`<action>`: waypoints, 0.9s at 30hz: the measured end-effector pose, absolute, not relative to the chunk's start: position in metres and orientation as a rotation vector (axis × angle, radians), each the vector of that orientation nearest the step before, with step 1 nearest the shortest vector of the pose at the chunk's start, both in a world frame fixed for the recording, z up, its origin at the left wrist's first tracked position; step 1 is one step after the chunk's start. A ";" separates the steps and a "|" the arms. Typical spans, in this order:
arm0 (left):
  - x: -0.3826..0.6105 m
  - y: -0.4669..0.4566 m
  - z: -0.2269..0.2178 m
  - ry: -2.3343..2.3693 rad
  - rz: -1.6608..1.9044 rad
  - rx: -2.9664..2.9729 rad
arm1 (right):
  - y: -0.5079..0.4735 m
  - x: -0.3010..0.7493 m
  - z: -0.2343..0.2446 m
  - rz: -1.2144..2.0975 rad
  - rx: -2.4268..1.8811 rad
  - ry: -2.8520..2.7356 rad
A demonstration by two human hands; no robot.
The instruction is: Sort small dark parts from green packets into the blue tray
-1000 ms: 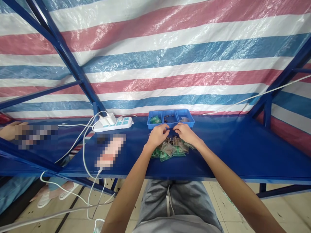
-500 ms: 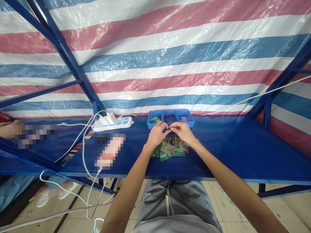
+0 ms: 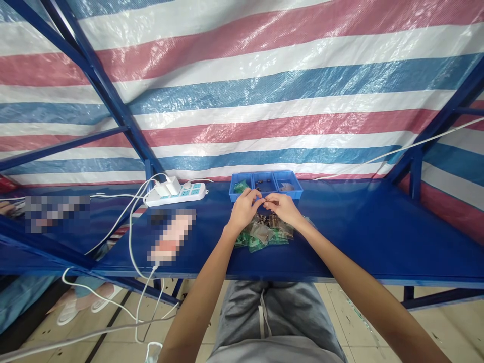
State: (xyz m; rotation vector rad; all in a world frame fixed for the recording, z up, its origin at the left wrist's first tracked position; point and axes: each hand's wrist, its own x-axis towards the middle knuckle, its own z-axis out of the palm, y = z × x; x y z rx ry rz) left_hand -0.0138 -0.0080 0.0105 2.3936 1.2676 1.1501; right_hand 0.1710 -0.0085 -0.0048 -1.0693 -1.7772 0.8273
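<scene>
My left hand (image 3: 245, 205) and my right hand (image 3: 282, 205) meet fingertip to fingertip just in front of a blue divided tray (image 3: 265, 195). Both are closed in a pinch; whatever lies between the fingertips is too small to make out. Below them on the table is a pile of small brown metallic parts (image 3: 273, 220), with clear plastic bags (image 3: 262, 233) and green packets (image 3: 257, 244) around it. Inside the tray, a green packet (image 3: 240, 186) lies in the left compartment, a few small brown parts in the middle one, and clear bags (image 3: 287, 186) in the right one.
A white power strip (image 3: 176, 194) with plugged-in chargers stands on the blue table (image 3: 363, 227) to the left. Nearer lies a blurred-out pink object (image 3: 174, 234) on a white cable. Cables hang over the front edge. At far left, another person's hand (image 3: 5, 206) shows.
My fingertips have drawn slightly closer together, with the right hand shifted a little left. The other person's hand at far left has moved back toward the edge of view.
</scene>
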 end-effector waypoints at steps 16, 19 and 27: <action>-0.016 -0.005 0.007 1.170 1.068 2.464 | -0.002 0.175 -0.006 0.781 -1.117 -1.755; -0.016 -0.005 0.007 1.172 1.084 2.472 | -0.006 0.175 -0.002 0.828 -1.117 -1.763; -0.013 -0.008 0.010 1.247 1.058 2.473 | -0.008 0.173 -0.002 0.711 -1.134 -1.816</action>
